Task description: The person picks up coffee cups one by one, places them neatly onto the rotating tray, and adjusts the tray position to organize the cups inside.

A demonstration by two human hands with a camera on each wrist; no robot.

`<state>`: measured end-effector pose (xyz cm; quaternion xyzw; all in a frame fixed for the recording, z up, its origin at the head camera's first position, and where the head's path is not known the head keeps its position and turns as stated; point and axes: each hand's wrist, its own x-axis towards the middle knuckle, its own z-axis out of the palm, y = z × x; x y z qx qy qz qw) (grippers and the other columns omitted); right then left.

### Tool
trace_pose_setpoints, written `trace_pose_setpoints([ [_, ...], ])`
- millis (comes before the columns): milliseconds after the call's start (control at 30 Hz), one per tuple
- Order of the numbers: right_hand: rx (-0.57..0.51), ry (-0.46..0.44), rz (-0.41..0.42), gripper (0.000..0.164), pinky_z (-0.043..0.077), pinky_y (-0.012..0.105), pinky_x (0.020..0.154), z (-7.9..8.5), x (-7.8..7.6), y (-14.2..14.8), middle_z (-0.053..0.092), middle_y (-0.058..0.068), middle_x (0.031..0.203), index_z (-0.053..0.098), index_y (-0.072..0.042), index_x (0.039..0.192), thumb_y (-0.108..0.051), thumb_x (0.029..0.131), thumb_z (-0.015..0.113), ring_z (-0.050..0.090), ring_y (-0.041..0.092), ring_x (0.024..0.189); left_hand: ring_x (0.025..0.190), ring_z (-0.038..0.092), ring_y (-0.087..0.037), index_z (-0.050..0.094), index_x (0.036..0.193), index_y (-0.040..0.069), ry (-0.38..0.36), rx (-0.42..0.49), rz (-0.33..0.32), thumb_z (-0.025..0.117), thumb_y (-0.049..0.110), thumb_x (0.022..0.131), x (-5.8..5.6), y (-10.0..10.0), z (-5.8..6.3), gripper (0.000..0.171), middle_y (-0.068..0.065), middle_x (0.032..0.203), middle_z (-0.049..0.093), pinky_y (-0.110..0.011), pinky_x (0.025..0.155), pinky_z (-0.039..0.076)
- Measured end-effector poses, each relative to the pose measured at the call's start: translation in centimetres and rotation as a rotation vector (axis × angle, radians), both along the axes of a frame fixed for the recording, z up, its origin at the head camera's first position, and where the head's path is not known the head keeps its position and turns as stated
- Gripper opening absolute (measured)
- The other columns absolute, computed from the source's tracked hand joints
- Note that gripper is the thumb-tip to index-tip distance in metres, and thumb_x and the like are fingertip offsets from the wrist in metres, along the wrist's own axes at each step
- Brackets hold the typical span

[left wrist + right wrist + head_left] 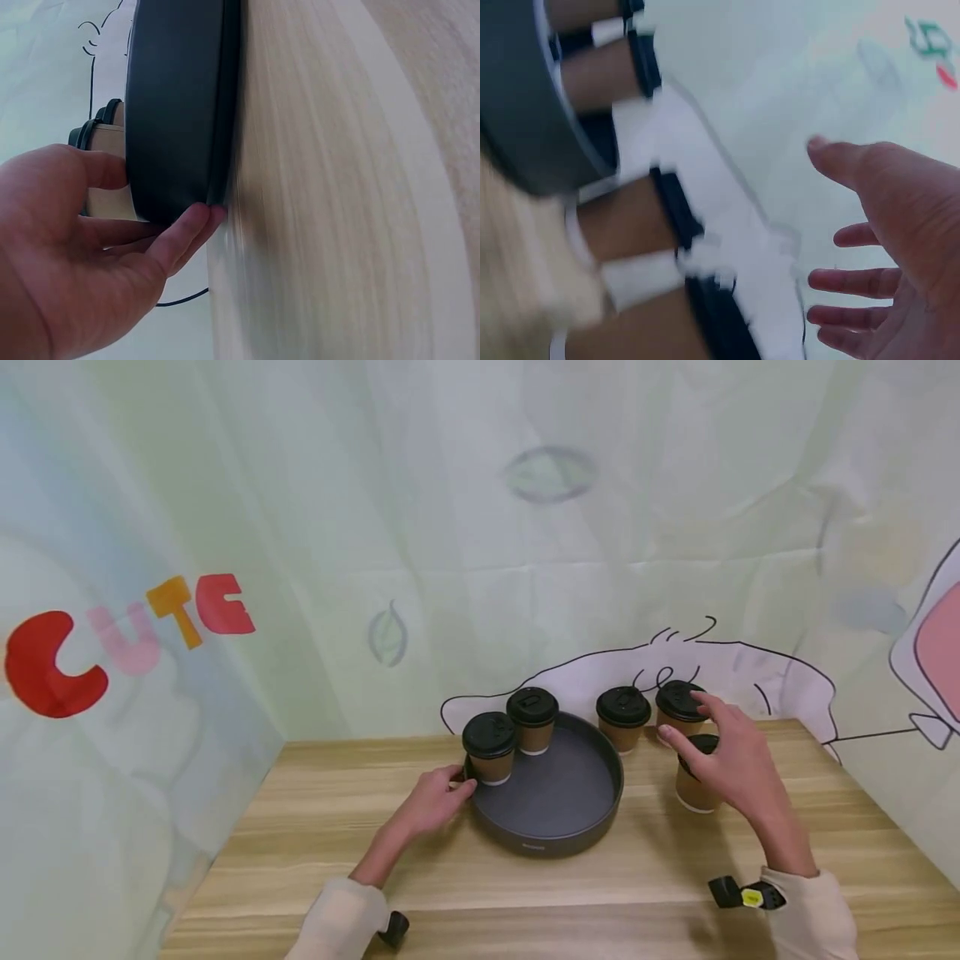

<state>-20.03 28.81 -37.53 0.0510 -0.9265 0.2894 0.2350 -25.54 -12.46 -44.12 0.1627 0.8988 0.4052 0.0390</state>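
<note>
A dark grey round baking pan (558,793) rests on the wooden table. My left hand (435,802) grips its left side, thumb at the rim and fingers against the outer wall, as the left wrist view shows. Two brown paper coffee cups with black lids, a nearer cup (491,752) and a farther cup (533,722), stand inside the pan on its left. Right of the pan are three more: a cup (624,718), a back cup (678,710) and a front cup (696,792). Over the last two, my right hand (738,764) hovers with spread fingers, holding nothing and partly hiding the front cup.
A pale printed curtain (390,527) hangs right behind the table's back edge. The wooden tabletop (322,802) extends to the left and in front of the pan.
</note>
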Motion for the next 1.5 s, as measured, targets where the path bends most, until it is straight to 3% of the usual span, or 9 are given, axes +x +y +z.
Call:
trace_pose_setpoints([
  [133, 0.029, -0.052, -0.044, 0.092, 0.038, 0.073, 0.095, -1.5, -0.6, 2.8, 0.049, 0.038, 0.137, 0.039, 0.008, 0.151, -0.052, 0.091, 0.076, 0.046, 0.056, 0.124, 0.112, 0.068, -0.035, 0.065, 0.129, -0.007, 0.020, -0.007, -0.011, 0.058, 0.017, 0.104, -0.1, 0.2, 0.0, 0.036, -0.022, 0.124, 0.069, -0.048, 0.091, 0.055],
  [367, -0.066, -0.205, 0.022, 0.103, 0.037, 0.071, 0.099, -4.5, -1.6, 5.2, 0.042, 0.041, 0.144, 0.031, 0.010, 0.153, -0.050, 0.086, 0.082, 0.043, 0.057, 0.127, 0.113, 0.066, -0.034, 0.067, 0.123, -0.006, 0.001, -0.011, -0.007, 0.057, 0.016, 0.104, -0.3, 0.6, 0.1, 0.031, -0.022, 0.122, 0.069, -0.050, 0.094, 0.053],
  [567, -0.112, -0.164, 0.053, 0.092, 0.042, 0.063, 0.092, -5.9, -1.8, 6.1, 0.052, 0.033, 0.133, 0.041, 0.006, 0.145, -0.040, 0.081, 0.089, 0.051, 0.050, 0.117, 0.115, 0.065, -0.033, 0.065, 0.128, -0.010, -0.025, -0.004, -0.001, 0.058, 0.018, 0.104, -0.6, 1.1, 0.3, 0.037, -0.024, 0.126, 0.067, -0.050, 0.096, 0.052],
  [767, -0.108, -0.134, 0.043, 0.084, 0.042, 0.055, 0.087, -6.2, -1.6, 6.8, 0.056, 0.032, 0.128, 0.045, 0.006, 0.142, -0.033, 0.081, 0.088, 0.055, 0.048, 0.111, 0.105, 0.064, -0.027, 0.066, 0.129, -0.008, -0.056, 0.011, -0.004, 0.059, 0.018, 0.104, -0.9, 1.7, 0.5, 0.037, -0.020, 0.124, 0.069, -0.048, 0.093, 0.052],
  [933, -0.112, -0.104, 0.040, 0.078, 0.041, 0.054, 0.085, -5.5, -1.4, 6.7, 0.056, 0.034, 0.127, 0.046, 0.006, 0.141, -0.028, 0.083, 0.085, 0.055, 0.047, 0.110, 0.104, 0.064, -0.025, 0.068, 0.125, -0.007, -0.047, 0.015, -0.017, 0.060, 0.017, 0.103, -0.8, 1.9, 0.5, 0.034, -0.018, 0.118, 0.071, -0.046, 0.092, 0.052],
  [1100, -0.128, -0.066, 0.053, 0.080, 0.041, 0.052, 0.082, -3.0, -0.5, 5.5, 0.054, 0.032, 0.132, 0.044, 0.001, 0.146, -0.029, 0.084, 0.085, 0.053, 0.047, 0.111, 0.104, 0.064, -0.025, 0.068, 0.126, -0.007, -0.064, 0.026, -0.010, 0.059, 0.017, 0.103, -0.6, 2.2, 0.5, 0.034, -0.018, 0.119, 0.071, -0.045, 0.092, 0.052],
  [1167, -0.140, -0.037, 0.072, 0.081, 0.042, 0.047, 0.082, -1.8, -0.1, 4.5, 0.054, 0.030, 0.134, 0.044, -0.002, 0.147, -0.027, 0.083, 0.086, 0.054, 0.045, 0.111, 0.107, 0.064, -0.026, 0.067, 0.128, -0.008, -0.066, 0.026, -0.010, 0.059, 0.017, 0.104, -0.6, 2.2, 0.5, 0.035, -0.019, 0.122, 0.070, -0.046, 0.094, 0.052],
  [1367, -0.156, 0.101, 0.202, 0.079, 0.040, 0.021, 0.085, -0.2, 0.2, -0.5, 0.058, 0.020, 0.134, 0.051, -0.006, 0.144, -0.016, 0.076, 0.090, 0.058, 0.034, 0.112, 0.104, 0.063, -0.026, 0.067, 0.127, -0.008, -0.065, 0.025, -0.007, 0.059, 0.017, 0.104, -0.5, 2.1, 0.6, 0.035, -0.019, 0.119, 0.070, -0.046, 0.092, 0.052],
  [1500, -0.138, 0.102, 0.299, 0.082, 0.046, 0.032, 0.093, -0.3, 0.1, -4.2, 0.058, 0.012, 0.136, 0.052, -0.009, 0.144, -0.017, 0.073, 0.092, 0.057, 0.029, 0.118, 0.099, 0.064, -0.023, 0.069, 0.123, -0.006, -0.068, 0.041, -0.003, 0.059, 0.016, 0.104, -0.5, 2.0, 0.4, 0.031, -0.015, 0.113, 0.072, -0.043, 0.089, 0.052],
])
